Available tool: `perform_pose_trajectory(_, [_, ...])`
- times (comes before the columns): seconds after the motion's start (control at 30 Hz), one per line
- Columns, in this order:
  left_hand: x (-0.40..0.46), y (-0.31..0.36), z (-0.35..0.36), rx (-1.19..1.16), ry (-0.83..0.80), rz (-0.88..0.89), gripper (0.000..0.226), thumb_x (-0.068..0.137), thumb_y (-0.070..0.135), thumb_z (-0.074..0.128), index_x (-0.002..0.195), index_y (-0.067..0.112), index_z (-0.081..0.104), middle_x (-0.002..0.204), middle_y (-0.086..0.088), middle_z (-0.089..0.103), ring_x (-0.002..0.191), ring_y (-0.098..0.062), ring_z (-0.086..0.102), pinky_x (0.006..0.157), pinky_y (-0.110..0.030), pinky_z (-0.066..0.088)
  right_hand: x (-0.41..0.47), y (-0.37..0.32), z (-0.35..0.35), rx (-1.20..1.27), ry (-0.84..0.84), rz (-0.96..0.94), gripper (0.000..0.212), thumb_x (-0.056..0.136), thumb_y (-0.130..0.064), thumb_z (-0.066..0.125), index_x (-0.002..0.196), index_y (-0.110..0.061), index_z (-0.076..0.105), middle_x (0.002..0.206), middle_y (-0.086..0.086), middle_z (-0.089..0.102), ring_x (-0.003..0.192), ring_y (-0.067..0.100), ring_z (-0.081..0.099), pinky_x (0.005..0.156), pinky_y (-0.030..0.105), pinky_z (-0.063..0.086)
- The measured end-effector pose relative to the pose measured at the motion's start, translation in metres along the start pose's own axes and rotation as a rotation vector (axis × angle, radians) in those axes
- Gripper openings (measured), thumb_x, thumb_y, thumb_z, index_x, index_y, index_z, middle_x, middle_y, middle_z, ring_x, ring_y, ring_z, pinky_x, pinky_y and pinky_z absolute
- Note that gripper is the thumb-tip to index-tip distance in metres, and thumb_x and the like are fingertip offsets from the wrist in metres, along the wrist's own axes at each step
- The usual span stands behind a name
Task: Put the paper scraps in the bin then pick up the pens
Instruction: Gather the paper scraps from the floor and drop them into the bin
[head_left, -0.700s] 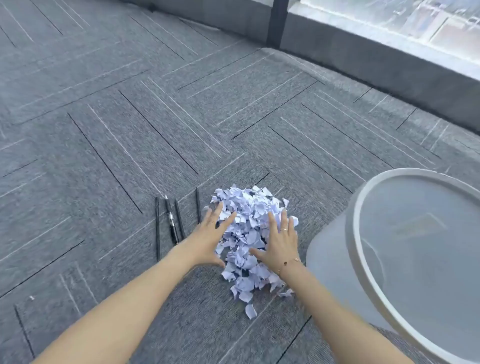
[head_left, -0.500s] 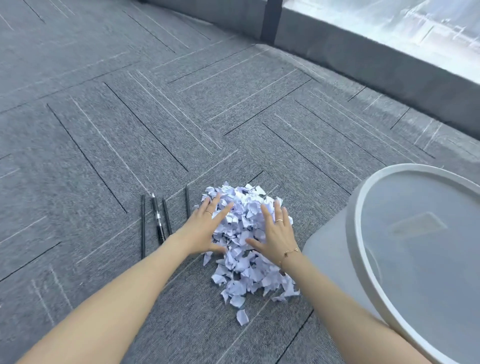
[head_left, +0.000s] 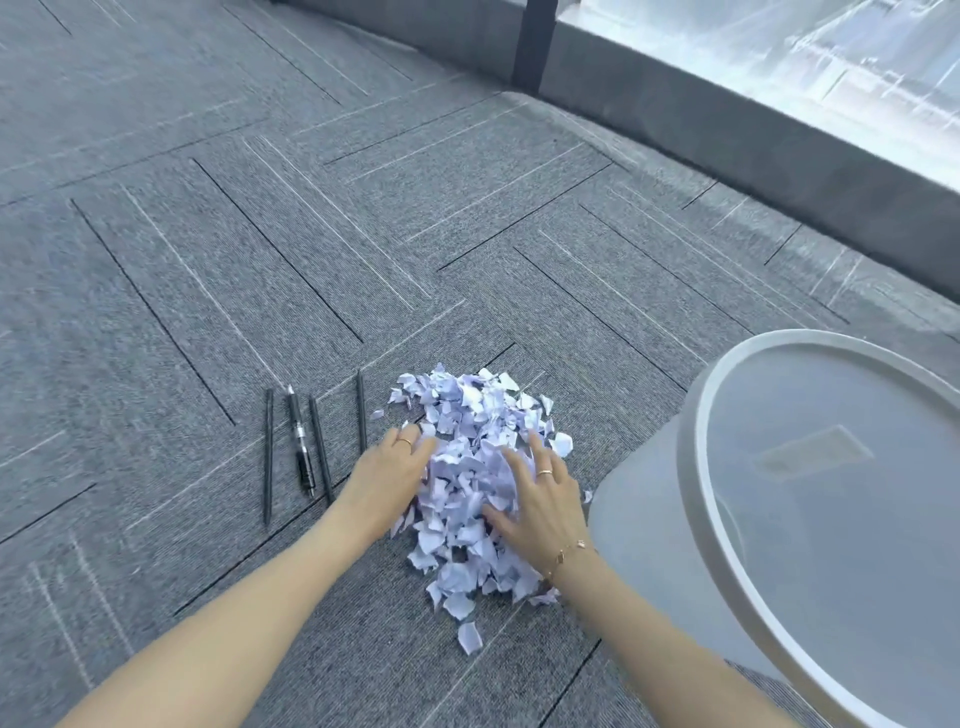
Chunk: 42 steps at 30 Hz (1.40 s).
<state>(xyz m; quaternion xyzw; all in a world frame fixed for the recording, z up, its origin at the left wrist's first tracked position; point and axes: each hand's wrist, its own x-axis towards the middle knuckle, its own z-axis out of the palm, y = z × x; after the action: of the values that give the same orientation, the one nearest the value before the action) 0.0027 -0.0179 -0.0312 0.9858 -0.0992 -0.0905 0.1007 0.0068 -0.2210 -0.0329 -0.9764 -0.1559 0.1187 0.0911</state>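
A heap of pale lilac paper scraps (head_left: 470, 415) lies on the grey carpet in front of me. My left hand (head_left: 387, 475) digs into its left side, fingertips buried under the scraps. From the right, my right hand (head_left: 543, 499) presses in with curled fingers, squeezing scraps between both hands. Several black pens (head_left: 301, 441) lie side by side on the carpet just left of my left hand, untouched. The white round bin (head_left: 641, 512) stands right next to my right wrist, its open rim (head_left: 698, 457) facing up.
Grey carpet tiles (head_left: 208, 260) stretch away to the left and ahead. A low dark ledge (head_left: 727, 135) under a window runs along the back right. A few stray scraps (head_left: 469, 636) lie nearer to me than the heap.
Both hands have gone from lying flat on top of the heap to digging into it from either side. The view has shifted slightly.
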Motion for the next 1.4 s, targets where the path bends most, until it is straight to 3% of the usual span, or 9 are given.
perform_pose_trajectory(0.1, [0.010,0.007,0.004,-0.041,-0.072,0.000,0.052,0.096,0.041,0.033,0.142,0.020,0.024,0.154,-0.009,0.015,0.134,-0.025,0.032,0.102,-0.042,0.042,0.002,-0.004,0.011,-0.006,-0.150,0.029,0.085,0.083,-0.066,0.037,0.149,-0.027,0.000,0.159,0.008,-0.005,0.146,0.030,0.004,0.116,0.048,0.016])
perform_pose_trajectory(0.2, [0.009,0.010,0.018,0.119,-0.132,0.068,0.062,0.092,0.054,0.027,0.146,0.026,0.014,0.154,-0.007,0.020,0.131,-0.026,0.039,0.097,-0.048,0.044,-0.004,-0.009,0.021,-0.050,-0.114,0.060,0.074,0.085,-0.057,0.034,0.147,-0.020,0.019,0.154,0.011,0.024,0.141,0.029,0.027,0.109,0.048,0.031])
perform_pose_trajectory(0.27, [0.006,0.007,0.028,0.214,-0.152,0.067,0.060,0.088,0.046,0.036,0.141,0.018,0.028,0.137,-0.014,0.049,0.115,-0.028,0.057,0.082,-0.044,0.054,-0.006,-0.004,0.028,-0.059,-0.013,0.032,0.056,0.080,-0.045,0.051,0.127,-0.016,0.050,0.127,0.010,0.060,0.115,0.027,0.060,0.089,0.039,0.052])
perform_pose_trajectory(0.4, [-0.001,0.003,0.035,0.245,-0.131,0.147,0.042,0.078,0.024,0.055,0.118,0.011,0.046,0.107,-0.017,0.064,0.083,-0.026,0.065,0.054,-0.028,0.057,-0.007,0.005,0.037,-0.007,0.171,-0.065,0.041,0.062,-0.026,0.080,0.095,-0.015,0.059,0.092,0.003,0.066,0.077,0.020,0.065,0.065,0.028,0.056])
perform_pose_trajectory(0.53, [0.000,0.000,0.027,0.093,-0.107,0.101,0.037,0.068,0.019,0.077,0.088,0.013,0.047,0.083,-0.009,0.063,0.052,-0.013,0.057,0.026,-0.010,0.025,-0.006,0.002,0.034,-0.028,0.112,-0.100,0.038,0.061,-0.024,0.080,0.084,-0.013,0.052,0.076,0.001,0.061,0.056,0.014,0.054,0.043,0.022,0.048])
perform_pose_trajectory(0.63, [-0.005,0.002,0.013,0.070,-0.173,0.103,0.011,0.089,0.007,0.049,0.100,0.008,0.049,0.095,-0.007,0.055,0.066,-0.015,0.051,0.036,-0.013,0.023,-0.001,-0.002,0.027,-0.028,0.019,-0.072,0.035,0.061,-0.026,0.082,0.074,-0.013,0.053,0.064,-0.002,0.054,0.045,0.011,0.044,0.029,0.016,0.021])
perform_pose_trajectory(0.83, [-0.021,-0.012,-0.006,-0.111,-0.196,-0.109,0.014,0.094,0.018,0.041,0.083,0.014,0.046,0.069,0.008,0.043,0.055,-0.005,0.044,0.046,-0.016,0.040,0.005,-0.017,0.003,0.039,-0.120,-0.048,0.017,0.097,-0.016,0.036,0.082,-0.010,0.042,0.062,-0.005,0.036,0.048,0.008,0.041,0.042,0.018,0.033])
perform_pose_trajectory(1.23, [-0.025,0.001,-0.171,-0.140,-0.063,-0.176,0.028,0.087,0.011,0.048,0.060,0.009,0.046,0.055,0.001,0.047,0.041,-0.008,0.039,0.038,-0.013,0.036,0.010,-0.076,-0.169,0.217,-0.081,0.066,0.038,0.094,-0.026,0.048,0.059,-0.013,0.041,0.060,0.000,0.043,0.054,0.017,0.048,0.053,0.023,0.051])
perform_pose_trajectory(1.4, [-0.012,0.052,-0.240,-0.102,-0.065,-0.063,0.030,0.086,0.012,0.046,0.056,0.010,0.042,0.055,-0.001,0.046,0.039,-0.009,0.034,0.038,-0.014,0.028,-0.011,-0.059,-0.268,0.157,0.013,0.076,0.043,0.092,-0.029,0.048,0.054,-0.017,0.032,0.058,-0.001,0.035,0.069,0.024,0.044,0.051,0.028,0.036])
